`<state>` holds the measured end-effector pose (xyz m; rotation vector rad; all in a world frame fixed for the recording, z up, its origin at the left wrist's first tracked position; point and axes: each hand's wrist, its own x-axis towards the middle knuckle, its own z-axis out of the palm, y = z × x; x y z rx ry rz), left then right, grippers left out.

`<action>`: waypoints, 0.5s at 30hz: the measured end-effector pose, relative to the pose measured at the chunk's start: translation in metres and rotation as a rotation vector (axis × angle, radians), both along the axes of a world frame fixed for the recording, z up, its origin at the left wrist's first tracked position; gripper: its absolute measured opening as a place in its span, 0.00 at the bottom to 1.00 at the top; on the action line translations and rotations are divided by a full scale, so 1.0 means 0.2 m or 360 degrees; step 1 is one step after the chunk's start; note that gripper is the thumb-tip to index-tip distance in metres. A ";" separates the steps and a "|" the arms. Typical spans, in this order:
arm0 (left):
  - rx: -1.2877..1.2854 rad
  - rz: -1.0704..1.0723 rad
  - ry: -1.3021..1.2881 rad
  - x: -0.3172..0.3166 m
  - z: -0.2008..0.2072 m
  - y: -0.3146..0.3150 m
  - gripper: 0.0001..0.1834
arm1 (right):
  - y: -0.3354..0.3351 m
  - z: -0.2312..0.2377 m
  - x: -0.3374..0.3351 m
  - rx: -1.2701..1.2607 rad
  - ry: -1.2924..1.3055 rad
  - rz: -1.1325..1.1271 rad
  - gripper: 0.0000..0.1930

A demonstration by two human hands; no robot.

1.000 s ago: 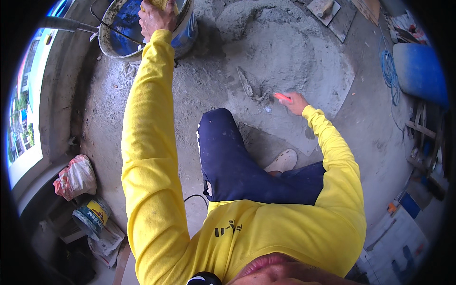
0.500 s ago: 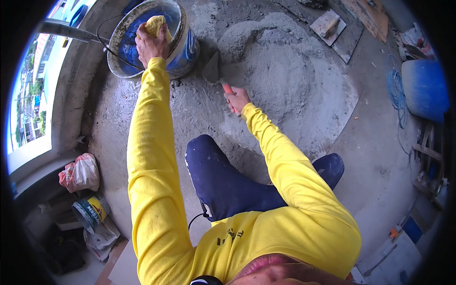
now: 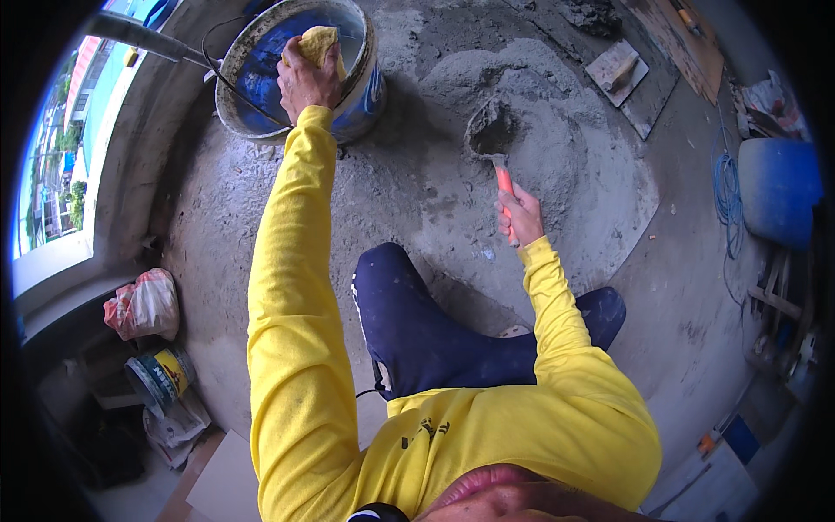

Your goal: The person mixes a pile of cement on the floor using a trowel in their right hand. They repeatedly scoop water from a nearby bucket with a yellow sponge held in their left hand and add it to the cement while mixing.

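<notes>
My left hand (image 3: 310, 85) is closed round a yellow sponge (image 3: 318, 49) at the near right side of a blue bucket (image 3: 371, 97) with a dirty, cement-spattered rim. In my right hand (image 3: 522, 215) is a trowel (image 3: 504, 181), gripped by its orange handle. The blade (image 3: 495, 130) points away from me over a heap of grey cement powder (image 3: 557, 139), and dark grey material seems to lie on it. Whether the blade touches the heap I cannot tell.
Past the heap, a small board (image 3: 617, 71) with a block on it lies on a larger board. A blue drum (image 3: 778, 187) and coiled blue hose (image 3: 729, 187) are at right. A tied plastic bag (image 3: 143, 304) and a small tipped bucket (image 3: 160, 379) stand at left, below a window opening.
The trowel has moved right and a little nearer to me, from beside the bucket to over the heap, and its blade now looks turned. My left hand still grips the sponge at the bucket.
</notes>
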<state>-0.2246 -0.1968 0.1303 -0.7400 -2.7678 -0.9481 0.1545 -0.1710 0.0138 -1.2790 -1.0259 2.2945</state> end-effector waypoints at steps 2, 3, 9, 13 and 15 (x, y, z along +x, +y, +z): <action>0.0005 0.0002 -0.0003 0.00 -0.02 0.00 0.37 | -0.04 0.00 -0.16 0.0058 0.0035 -0.0024 0.21; 0.0002 -0.0021 -0.0037 0.02 -0.02 0.03 0.37 | -0.01 -0.03 -0.29 0.0128 0.0021 -0.0020 0.18; 0.0005 -0.0012 -0.0001 0.00 0.02 0.03 0.38 | 0.24 -0.32 -1.02 0.0374 -0.0288 0.0035 0.06; -0.0033 -0.0003 0.0012 0.00 -0.01 -0.01 0.36 | 0.31 -0.35 -0.97 0.0425 -0.0457 -0.0185 0.06; -0.0029 -0.0036 0.0033 0.00 0.00 0.04 0.35 | 0.45 -0.41 -0.82 0.0355 -0.0416 -0.0246 0.06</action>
